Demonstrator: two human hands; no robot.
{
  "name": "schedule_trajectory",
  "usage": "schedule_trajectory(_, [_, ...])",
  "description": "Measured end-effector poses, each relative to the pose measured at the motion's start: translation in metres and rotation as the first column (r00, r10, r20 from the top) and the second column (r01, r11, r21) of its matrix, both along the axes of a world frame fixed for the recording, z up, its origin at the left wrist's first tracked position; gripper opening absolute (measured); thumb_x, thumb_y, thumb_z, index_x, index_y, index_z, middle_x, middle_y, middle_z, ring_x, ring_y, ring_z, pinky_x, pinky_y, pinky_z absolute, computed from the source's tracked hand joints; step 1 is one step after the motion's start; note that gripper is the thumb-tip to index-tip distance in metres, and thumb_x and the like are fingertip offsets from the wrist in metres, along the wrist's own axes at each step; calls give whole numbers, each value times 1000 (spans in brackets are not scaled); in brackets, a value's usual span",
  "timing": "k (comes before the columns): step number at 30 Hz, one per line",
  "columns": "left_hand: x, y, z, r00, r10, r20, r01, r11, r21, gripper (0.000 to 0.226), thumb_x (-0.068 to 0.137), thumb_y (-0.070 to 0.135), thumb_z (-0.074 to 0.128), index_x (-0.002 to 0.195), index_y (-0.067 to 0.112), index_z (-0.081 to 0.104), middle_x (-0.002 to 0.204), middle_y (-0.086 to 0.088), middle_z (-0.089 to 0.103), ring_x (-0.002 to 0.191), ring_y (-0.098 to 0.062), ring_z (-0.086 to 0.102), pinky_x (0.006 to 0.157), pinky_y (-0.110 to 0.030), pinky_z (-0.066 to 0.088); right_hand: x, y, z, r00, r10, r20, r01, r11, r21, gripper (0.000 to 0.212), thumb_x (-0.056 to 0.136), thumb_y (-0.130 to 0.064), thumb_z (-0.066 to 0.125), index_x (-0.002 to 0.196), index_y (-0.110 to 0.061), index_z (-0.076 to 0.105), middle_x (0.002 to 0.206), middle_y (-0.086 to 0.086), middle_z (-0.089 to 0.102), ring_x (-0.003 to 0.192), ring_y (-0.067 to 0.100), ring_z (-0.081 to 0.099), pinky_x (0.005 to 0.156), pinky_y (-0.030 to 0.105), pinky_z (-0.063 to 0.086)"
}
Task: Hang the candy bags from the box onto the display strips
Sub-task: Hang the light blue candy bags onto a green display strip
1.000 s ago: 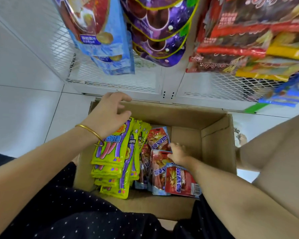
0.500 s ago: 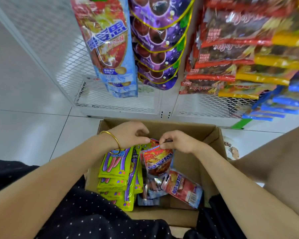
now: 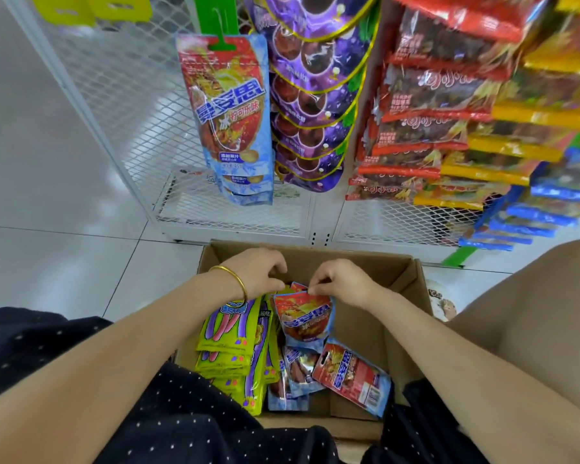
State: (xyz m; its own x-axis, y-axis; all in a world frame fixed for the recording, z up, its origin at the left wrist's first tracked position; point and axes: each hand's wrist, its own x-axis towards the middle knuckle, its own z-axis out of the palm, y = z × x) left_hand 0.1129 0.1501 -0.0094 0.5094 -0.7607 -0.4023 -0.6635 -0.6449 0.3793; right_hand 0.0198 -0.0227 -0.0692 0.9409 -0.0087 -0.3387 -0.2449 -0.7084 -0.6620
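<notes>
A brown cardboard box (image 3: 406, 296) stands on the floor between my knees. Inside lie yellow-green candy bags (image 3: 230, 343) on the left and red-and-blue candy bags (image 3: 352, 378) on the right. My right hand (image 3: 342, 281) pinches the top edge of one red-and-blue bag (image 3: 303, 321), held upright above the others. My left hand (image 3: 257, 272), with a gold bangle at the wrist, is curled at the same bag's top left corner, fingertips hidden. A green display strip (image 3: 215, 20) on the white mesh rack carries matching red-and-blue bags (image 3: 230, 112).
The white mesh rack (image 3: 121, 105) rises right behind the box. Purple grape bags (image 3: 310, 95) and red, yellow and blue snack bags (image 3: 449, 128) hang to the right. White floor tiles (image 3: 47, 195) lie to the left. My bare knee (image 3: 533, 313) is at the right.
My right hand has lifted one red-and-blue bag out of the pile and my left hand has come across to its top. The view has tilted up, showing more of the rack.
</notes>
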Motion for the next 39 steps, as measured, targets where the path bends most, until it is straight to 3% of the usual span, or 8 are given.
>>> schedule_trajectory(6, [5, 2, -2, 999, 35, -11, -35, 999, -28, 33, 88, 26, 60, 120, 15, 56, 121, -1, 58, 110, -13, 54, 94, -24, 41, 3, 8, -18, 990, 102, 99, -69, 952, -298, 17, 92, -29, 54, 96, -18, 66, 88, -2, 71, 83, 18, 63, 71, 29, 45])
schedule_trajectory(12, [7, 3, -2, 998, 63, -13, -64, 997, -33, 31, 89, 25, 59, 118, 15, 57, 121, -2, 58, 109, -15, 54, 94, -25, 42, -13, -8, -61, 971, -191, -145, 166, 971, -170, 31, 94, -38, 51, 108, -12, 59, 101, 5, 63, 91, 21, 59, 75, 31, 44])
schedule_trajectory(16, [7, 3, -7, 998, 67, -18, -68, 997, -41, 31, 89, 26, 59, 118, 16, 57, 120, -2, 58, 106, -14, 54, 89, -23, 40, -37, -22, -99, 876, -422, -234, 403, 907, -126, 19, 92, -32, 56, 93, -13, 58, 90, 1, 55, 84, 15, 56, 66, 25, 38])
schedule_trajectory(22, [9, -11, -17, 998, 24, -50, -25, 1000, -15, 30, 89, 25, 58, 117, 15, 58, 119, -1, 58, 107, -13, 54, 89, -21, 38, -65, -24, -132, 589, -765, -261, 739, 640, -210, 50, 83, -18, 68, 124, -11, 42, 127, 14, 51, 111, 33, 54, 93, 40, 47])
schedule_trajectory(26, [10, -22, -26, 996, 28, -88, -25, 999, 32, 29, 89, 26, 58, 117, 16, 58, 119, -2, 58, 107, -14, 54, 91, -24, 40, -64, -16, -132, 834, -526, -166, 453, 825, -338, 70, 85, -29, 65, 142, -19, 25, 147, 8, 26, 118, 30, 50, 85, 38, 47])
schedule_trajectory(31, [11, -29, -33, 990, 48, -135, -40, 997, 62, 29, 89, 24, 59, 117, 16, 58, 120, -2, 59, 109, -15, 55, 93, -27, 42, -46, -38, -142, 872, -307, -381, 228, 944, -240, 95, 78, -43, 70, 148, -23, 9, 156, 6, 7, 138, 31, 28, 98, 43, 41])
schedule_trajectory(36, [14, -31, -41, 984, 85, -160, -75, 995, 67, 28, 88, 25, 61, 114, 16, 60, 117, -1, 61, 104, -11, 56, 85, -18, 38, -44, -37, -150, 872, -295, -390, 140, 915, -378, 63, 83, -43, 64, 132, -13, 39, 142, 15, 32, 116, 34, 51, 88, 38, 45])
schedule_trajectory(39, [16, -32, -43, 982, 94, -165, -83, 994, 72, 27, 88, 25, 61, 114, 17, 60, 115, 0, 62, 98, -8, 55, 82, -17, 38, -36, -36, -141, 888, -237, -395, 44, 898, -438, 39, 86, -46, 59, 100, -10, 61, 110, 9, 59, 101, 28, 59, 75, 33, 46])
